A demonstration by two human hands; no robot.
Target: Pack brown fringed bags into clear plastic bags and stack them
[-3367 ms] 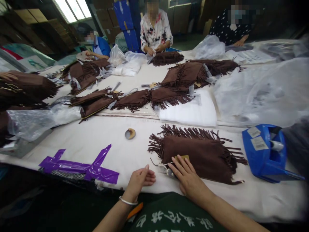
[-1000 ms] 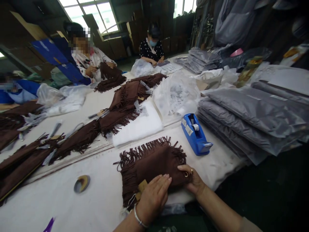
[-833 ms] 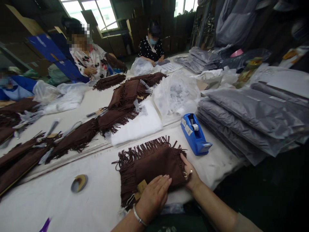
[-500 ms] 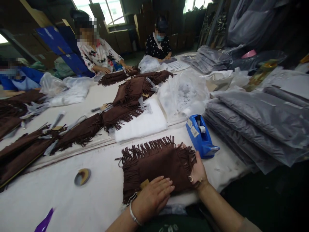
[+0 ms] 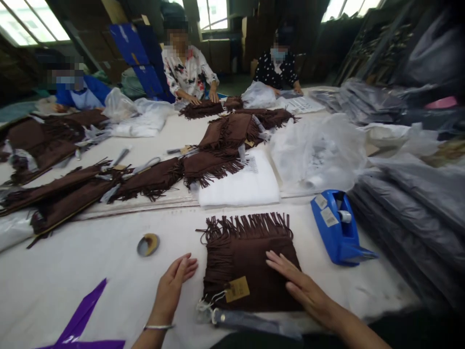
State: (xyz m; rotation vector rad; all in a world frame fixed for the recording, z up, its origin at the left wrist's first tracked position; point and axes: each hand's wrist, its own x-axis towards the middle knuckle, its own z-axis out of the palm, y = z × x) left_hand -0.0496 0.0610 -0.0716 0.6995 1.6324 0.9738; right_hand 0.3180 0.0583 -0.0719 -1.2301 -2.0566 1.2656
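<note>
Brown fringed cloth, likely faux suede, (image 5: 250,271) lies flat near the bench's (image 5: 90,271) front edge, a kraft tag (image 5: 237,289) on its near corner. Our right hand (image 5: 303,286), open with fingers spread, rests on the cloth's lower right side, holding nothing. Our left hand (image 5: 174,286), also open and empty, sits just beside its left edge. A blue tape dispenser (image 5: 336,228) stands to the right, a small tape roll (image 5: 148,245) to the left.

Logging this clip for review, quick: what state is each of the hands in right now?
Left hand: open, holding nothing, beside the brown fringed cloth.
Right hand: open, resting flat on the cloth, not gripping it.
</note>
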